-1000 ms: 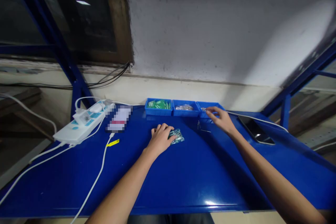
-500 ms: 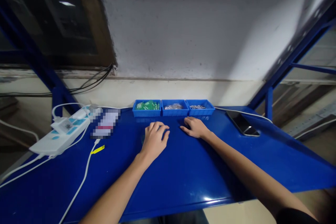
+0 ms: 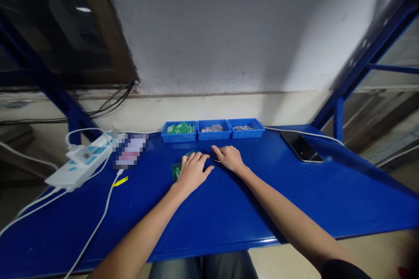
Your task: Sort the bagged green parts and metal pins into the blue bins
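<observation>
My left hand lies flat with spread fingers on a small green circuit board on the blue table. My right hand rests right beside it with fingers curled, and a thin metal piece pokes out toward the left hand from under its fingertips. Behind both hands stand three small blue trays: one with green boards, one with shiny small parts, one with thin metal pieces.
A white power strip with plugs and white cables lies at the left, next to a blurred-out item. A black phone on a cable lies at the right. A wall stands close behind the trays; blue frame posts flank the table.
My right hand came back from the rightmost tray to the table middle beside my left hand. The view shifted, and the left hand still covers the green board.
</observation>
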Available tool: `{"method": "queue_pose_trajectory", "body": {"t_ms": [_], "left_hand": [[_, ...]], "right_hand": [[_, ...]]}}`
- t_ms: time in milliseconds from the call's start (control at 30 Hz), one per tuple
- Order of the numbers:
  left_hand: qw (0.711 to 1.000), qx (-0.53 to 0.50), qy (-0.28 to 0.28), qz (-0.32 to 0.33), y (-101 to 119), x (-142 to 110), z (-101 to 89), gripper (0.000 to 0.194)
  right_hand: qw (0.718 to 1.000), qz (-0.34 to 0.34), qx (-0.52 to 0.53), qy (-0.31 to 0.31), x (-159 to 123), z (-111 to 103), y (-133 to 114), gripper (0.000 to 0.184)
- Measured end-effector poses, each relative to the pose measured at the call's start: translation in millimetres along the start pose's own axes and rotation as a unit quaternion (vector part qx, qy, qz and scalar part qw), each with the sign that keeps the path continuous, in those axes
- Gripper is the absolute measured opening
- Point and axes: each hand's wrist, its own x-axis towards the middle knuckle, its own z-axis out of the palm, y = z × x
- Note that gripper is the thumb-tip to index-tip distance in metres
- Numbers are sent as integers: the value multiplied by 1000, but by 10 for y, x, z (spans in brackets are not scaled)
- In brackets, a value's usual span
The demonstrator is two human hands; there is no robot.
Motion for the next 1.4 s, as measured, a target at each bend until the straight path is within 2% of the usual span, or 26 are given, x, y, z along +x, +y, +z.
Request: {"method": "queue_pose_trajectory", "body": {"t_ms": [133,233,333,500,667,733,833,967,1100,1200,1333,1400], "left_hand": [[999,22,-25,-8,152,134,69,24],[999,44,-18,-20,256,190,147,21],[999,38,-5,-18,252,197,200,22],[996,-63,55,-37,109,194,236,26],[968,-206,104,-100,37,190,250,17],[956,-248,112,-107,36,177,242,17],[945,-283,130,-104,52,149,215,14],[950,-276,130,-69,78,108,181,15],[955,-260,112,-91,70,96,164,27],[948,-277,93,-126,60,94,149,33],[939,-305,67,-144,59,68,122,43],[936,-316,62,-142,58,44,109,39]], "right_hand": [[998,-28,51,-3,-33,-10,43,64],[997,-37,74,3,-57,-25,59,61],[994,-36,102,13,-75,-48,74,54],[972,-113,207,15,-117,-71,88,27],[955,-192,227,18,-133,-50,67,10],[951,-206,228,25,-131,-39,55,11],[952,-206,225,26,-129,-20,46,23],[959,-178,218,25,-150,-14,38,33],[955,-188,228,14,-197,-77,1,26],[955,-204,215,17,-218,-128,-26,19],[958,-223,177,19,-208,-139,-28,25],[960,-221,173,22,-205,-124,-20,29]]}}
